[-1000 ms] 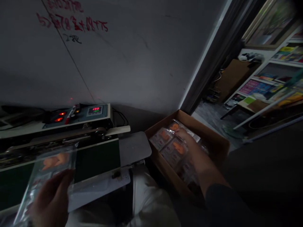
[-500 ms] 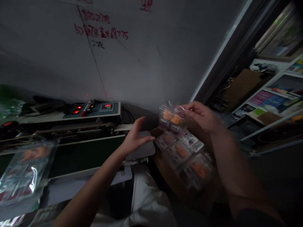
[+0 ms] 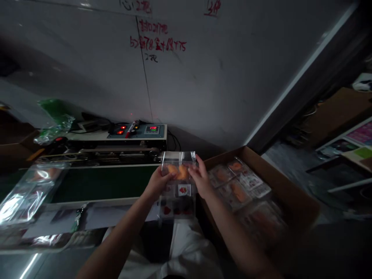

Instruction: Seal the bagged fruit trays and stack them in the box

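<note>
The camera sits on my head, facing forward and down, close above my hands point(image 3: 158, 184), taking in the sealer point(image 3: 116, 155) ahead and the carton point(image 3: 286, 190) at right.

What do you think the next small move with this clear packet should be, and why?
I'd probably turn the clear packet toward the band sealer: the left hand and right hand hold it up beside the sealer, and its top edge looks unsealed, though that is hard to confirm.
</note>
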A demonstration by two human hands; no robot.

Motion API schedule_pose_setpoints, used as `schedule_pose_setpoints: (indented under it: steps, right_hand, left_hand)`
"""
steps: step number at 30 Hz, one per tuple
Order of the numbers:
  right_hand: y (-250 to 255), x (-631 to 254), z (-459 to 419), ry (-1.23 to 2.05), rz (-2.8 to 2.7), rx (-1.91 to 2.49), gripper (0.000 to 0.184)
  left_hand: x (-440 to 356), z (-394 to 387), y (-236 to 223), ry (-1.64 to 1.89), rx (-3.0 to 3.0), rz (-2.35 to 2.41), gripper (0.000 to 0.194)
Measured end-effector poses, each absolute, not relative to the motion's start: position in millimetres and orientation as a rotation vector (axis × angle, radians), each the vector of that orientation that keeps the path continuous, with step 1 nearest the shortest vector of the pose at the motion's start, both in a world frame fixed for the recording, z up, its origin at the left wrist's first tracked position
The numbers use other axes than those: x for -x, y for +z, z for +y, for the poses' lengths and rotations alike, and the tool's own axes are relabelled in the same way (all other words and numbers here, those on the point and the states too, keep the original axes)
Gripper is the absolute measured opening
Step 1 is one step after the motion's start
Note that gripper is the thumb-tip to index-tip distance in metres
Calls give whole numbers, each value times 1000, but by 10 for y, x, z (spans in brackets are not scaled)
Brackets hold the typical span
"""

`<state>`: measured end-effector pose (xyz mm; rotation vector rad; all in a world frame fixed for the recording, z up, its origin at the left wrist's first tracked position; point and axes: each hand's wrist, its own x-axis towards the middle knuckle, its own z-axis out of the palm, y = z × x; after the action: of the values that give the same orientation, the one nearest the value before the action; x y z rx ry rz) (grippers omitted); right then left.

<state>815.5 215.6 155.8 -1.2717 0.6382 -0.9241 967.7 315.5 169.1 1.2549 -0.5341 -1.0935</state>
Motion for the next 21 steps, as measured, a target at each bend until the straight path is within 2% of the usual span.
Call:
schedule_pose_setpoints:
  steps: [2,6,8,16,21]
  right_hand:
    - [1397,-8246,2239,-1054,645,1338,81]
    - [1249,-8332,2190,-1140,730,1526,52]
    - [1217,-8346,2153,-1125,778,1601,44]
    - [1081,-8425,2133,-1166,936,1639,50]
    - [947,-8558,2042,-1207,1010,1622,49]
  left_hand:
    - [-9749,3155,1648,-1107,-1207,-447,50]
    - [-9895,3115,1602,-1037,-1129,-262,44]
    - [-9959,3085,1582,-994,-1162,-214,40]
    - [-10054,2796,1512,-963,-1219,-4,15]
    - [-10191,2647,1502,-1057,-1211,56,9]
